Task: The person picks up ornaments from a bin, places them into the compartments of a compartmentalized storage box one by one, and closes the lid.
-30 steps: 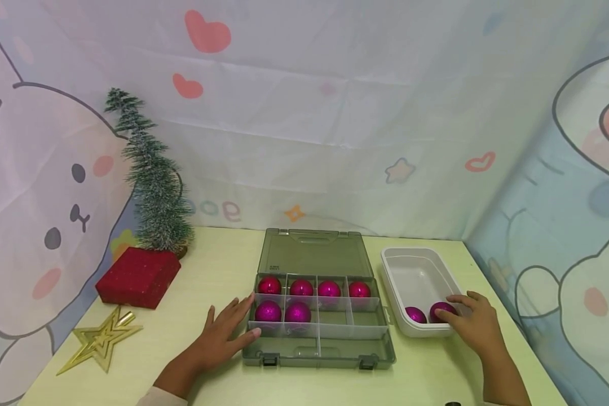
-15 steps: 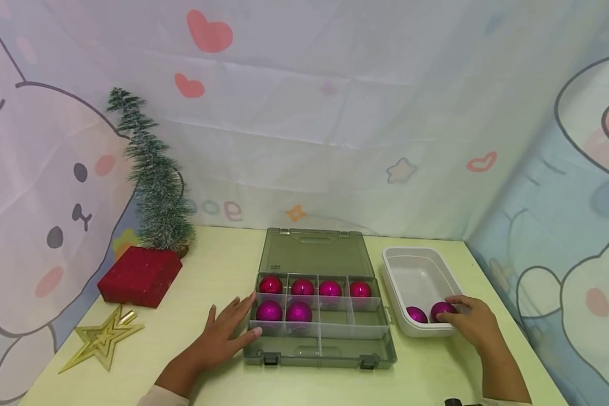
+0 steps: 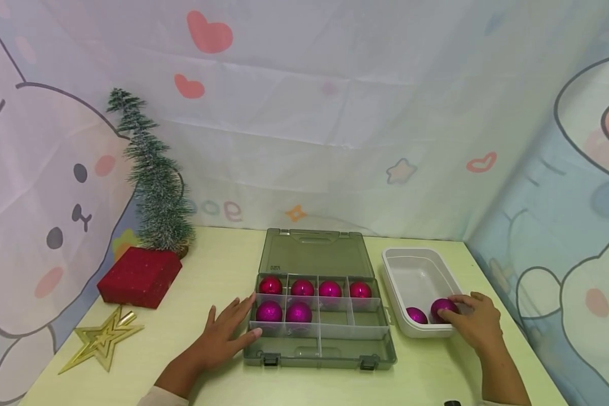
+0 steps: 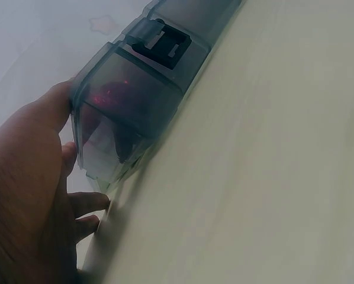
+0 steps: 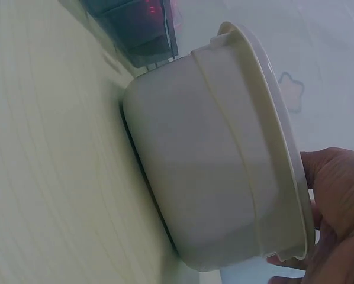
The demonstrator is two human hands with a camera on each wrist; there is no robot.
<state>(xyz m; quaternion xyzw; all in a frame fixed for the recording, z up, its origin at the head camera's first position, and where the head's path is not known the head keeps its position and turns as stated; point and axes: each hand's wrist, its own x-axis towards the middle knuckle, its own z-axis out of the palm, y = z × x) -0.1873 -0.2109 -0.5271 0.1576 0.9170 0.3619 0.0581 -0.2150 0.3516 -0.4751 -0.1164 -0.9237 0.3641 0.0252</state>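
In the head view, my right hand (image 3: 474, 321) reaches over the near right corner of a white plastic tub (image 3: 397, 293), pinching a glittery purple Christmas ball (image 3: 442, 308) between thumb and fingers. A second purple ball (image 3: 416, 315) lies to its left in the tub. My left hand (image 3: 220, 338) rests against the left side of an open, grey-green divided box (image 3: 320, 363), fingers spread and relaxed. Shiny magenta balls (image 3: 301, 287) fill the box's back row; two glittery purple ones (image 3: 269, 311) sit in the left of the middle row. In the right wrist view, the tub's wall (image 5: 189, 160) hides the balls.
At the left stand a small artificial Christmas tree (image 3: 159, 192) and a red block (image 3: 139, 276), with a gold star topper (image 3: 101, 340) lying in front of them. The box lid (image 3: 314, 254) lies folded back. A dark object (image 3: 453, 403) shows at the bottom edge.
My right thumb and fingers have shifted a little on the purple ball, which sits slightly higher than half a second ago. The left hand and the box stay put.
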